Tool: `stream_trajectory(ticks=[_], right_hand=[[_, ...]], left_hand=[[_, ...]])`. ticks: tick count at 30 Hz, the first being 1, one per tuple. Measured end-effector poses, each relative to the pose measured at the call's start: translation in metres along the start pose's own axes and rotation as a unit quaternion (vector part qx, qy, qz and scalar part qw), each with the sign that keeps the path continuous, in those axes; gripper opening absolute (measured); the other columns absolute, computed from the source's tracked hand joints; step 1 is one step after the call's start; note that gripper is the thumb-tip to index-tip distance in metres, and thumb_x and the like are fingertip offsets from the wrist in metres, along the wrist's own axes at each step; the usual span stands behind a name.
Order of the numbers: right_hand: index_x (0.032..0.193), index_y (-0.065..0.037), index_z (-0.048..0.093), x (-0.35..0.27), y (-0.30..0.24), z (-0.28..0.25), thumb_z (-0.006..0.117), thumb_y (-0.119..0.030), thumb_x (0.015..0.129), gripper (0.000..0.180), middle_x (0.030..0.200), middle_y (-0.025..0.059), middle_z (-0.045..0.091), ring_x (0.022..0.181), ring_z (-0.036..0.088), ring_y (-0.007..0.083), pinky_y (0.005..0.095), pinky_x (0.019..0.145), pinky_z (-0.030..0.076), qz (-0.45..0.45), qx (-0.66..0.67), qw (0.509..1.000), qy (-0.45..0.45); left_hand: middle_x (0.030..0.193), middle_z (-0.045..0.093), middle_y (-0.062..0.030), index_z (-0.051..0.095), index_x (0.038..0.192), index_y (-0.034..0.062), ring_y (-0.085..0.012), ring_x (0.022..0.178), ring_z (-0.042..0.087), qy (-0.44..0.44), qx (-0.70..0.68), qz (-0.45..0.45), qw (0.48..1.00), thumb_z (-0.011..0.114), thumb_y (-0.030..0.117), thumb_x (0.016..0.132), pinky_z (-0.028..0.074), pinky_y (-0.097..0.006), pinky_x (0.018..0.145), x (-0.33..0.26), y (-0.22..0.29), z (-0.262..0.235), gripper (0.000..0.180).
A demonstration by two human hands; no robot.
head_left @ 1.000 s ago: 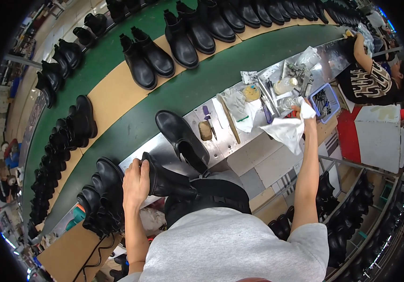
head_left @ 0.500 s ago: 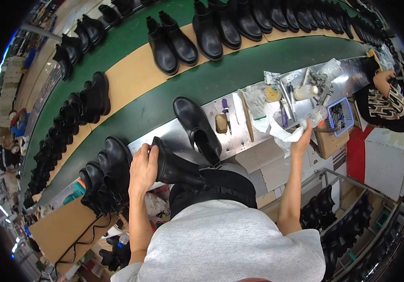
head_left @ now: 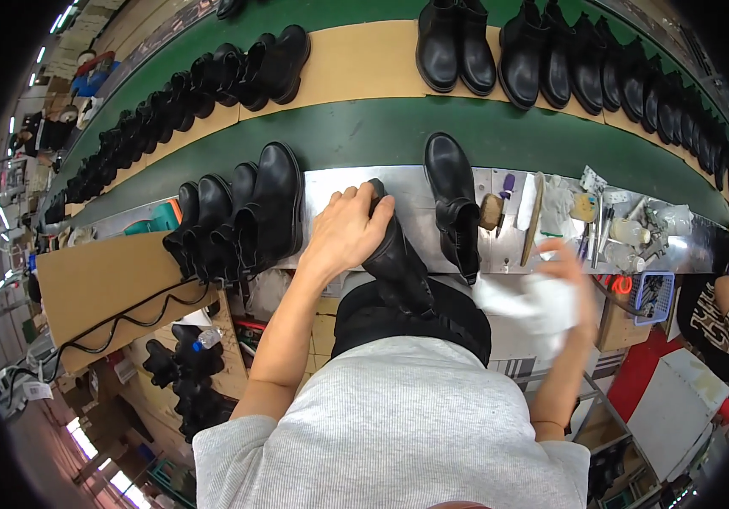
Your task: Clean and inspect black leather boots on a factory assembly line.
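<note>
My left hand [head_left: 351,227] is closed round the toe end of a black leather ankle boot [head_left: 400,270], its shaft against my waist. A second black ankle boot [head_left: 453,199] stands on the metal bench edge to its right. Motion smears my right hand [head_left: 569,270], which grips a white cloth [head_left: 534,303] that hangs below and left of the fingers. Beyond that hand lie a wooden-handled strip [head_left: 534,216], a brown block [head_left: 491,211] and a purple-handled tool [head_left: 507,185].
Black boots [head_left: 271,204] crowd the bench at left beside a cardboard box [head_left: 110,288]. More boots line the green conveyor [head_left: 356,136] on tan board. Bottles [head_left: 629,231], metal tools and a blue basket [head_left: 653,297] are at right, near another person [head_left: 712,327].
My view has turned to the right. The cloth has come away from the tools and bottles toward my body, in my right hand. My left hand still holds the boot, now more upright.
</note>
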State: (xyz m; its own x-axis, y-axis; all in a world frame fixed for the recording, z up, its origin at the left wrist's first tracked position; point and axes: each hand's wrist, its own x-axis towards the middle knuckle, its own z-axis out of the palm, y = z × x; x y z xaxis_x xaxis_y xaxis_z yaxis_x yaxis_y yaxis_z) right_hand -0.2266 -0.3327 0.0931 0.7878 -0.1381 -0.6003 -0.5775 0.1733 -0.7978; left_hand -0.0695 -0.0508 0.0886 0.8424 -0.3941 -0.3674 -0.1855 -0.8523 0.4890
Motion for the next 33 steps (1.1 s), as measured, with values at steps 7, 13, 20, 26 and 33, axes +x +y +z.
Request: stream_trajectory(ticks=[7, 13, 20, 26, 33], right_hand=[[0.081, 0.0, 0.05, 0.046, 0.008, 0.149, 0.062, 0.011, 0.068, 0.021, 0.067, 0.0, 0.053, 0.063, 0.05, 0.0048, 0.0203, 0.056, 0.041, -0.146, -0.007, 0.978, -0.151], [0.076, -0.001, 0.052, 0.045, 0.014, 0.167, 0.062, 0.009, 0.07, 0.016, 0.064, -0.0016, 0.054, 0.059, 0.049, 0.0033, 0.0182, 0.051, 0.037, -0.112, 0.014, 0.989, -0.093], [0.076, -0.006, 0.053, 0.054, 0.027, 0.16, 0.057, 0.001, 0.08, 0.008, 0.064, -0.0048, 0.052, 0.056, 0.045, 0.0003, 0.0157, 0.05, 0.033, 0.021, 0.251, 0.956, -0.15], [0.076, -0.006, 0.052, 0.053, 0.023, 0.169, 0.056, -0.001, 0.081, 0.008, 0.07, -0.0045, 0.052, 0.064, 0.047, 0.0001, 0.0155, 0.054, 0.034, -0.069, 0.154, 0.976, -0.141], [0.078, -0.006, 0.051, 0.045, 0.02, 0.175, 0.056, -0.006, 0.083, 0.007, 0.068, -0.0043, 0.051, 0.061, 0.047, 0.0007, 0.015, 0.054, 0.035, -0.126, 0.079, 0.98, -0.135]], left_hand=[[0.094, 0.059, -0.0256, 0.056, 0.096, -0.0045, -0.0405, 0.093, 0.054, 0.0, 0.009, 0.01, 1.0, 0.043, 0.039, 0.088, 0.045, -0.049, 0.079, 0.003, 0.005, 0.003, 0.046], [0.094, 0.059, -0.0261, 0.057, 0.094, -0.0056, -0.0403, 0.092, 0.054, -0.011, 0.01, 0.014, 1.0, 0.044, 0.039, 0.088, 0.045, -0.051, 0.078, 0.002, 0.0, 0.0, 0.047], [0.096, 0.058, -0.0222, 0.055, 0.096, -0.003, -0.039, 0.09, 0.054, -0.014, 0.018, 0.037, 0.999, 0.044, 0.036, 0.088, 0.044, -0.046, 0.079, 0.0, -0.009, -0.003, 0.041], [0.095, 0.059, -0.0222, 0.055, 0.096, -0.0033, -0.0389, 0.089, 0.053, -0.008, 0.012, 0.037, 0.999, 0.045, 0.034, 0.088, 0.044, -0.046, 0.079, -0.003, -0.011, -0.005, 0.039], [0.095, 0.059, -0.0215, 0.055, 0.096, -0.0032, -0.0386, 0.089, 0.054, -0.006, 0.01, 0.042, 0.999, 0.045, 0.034, 0.088, 0.045, -0.046, 0.078, -0.006, -0.014, -0.004, 0.039]])
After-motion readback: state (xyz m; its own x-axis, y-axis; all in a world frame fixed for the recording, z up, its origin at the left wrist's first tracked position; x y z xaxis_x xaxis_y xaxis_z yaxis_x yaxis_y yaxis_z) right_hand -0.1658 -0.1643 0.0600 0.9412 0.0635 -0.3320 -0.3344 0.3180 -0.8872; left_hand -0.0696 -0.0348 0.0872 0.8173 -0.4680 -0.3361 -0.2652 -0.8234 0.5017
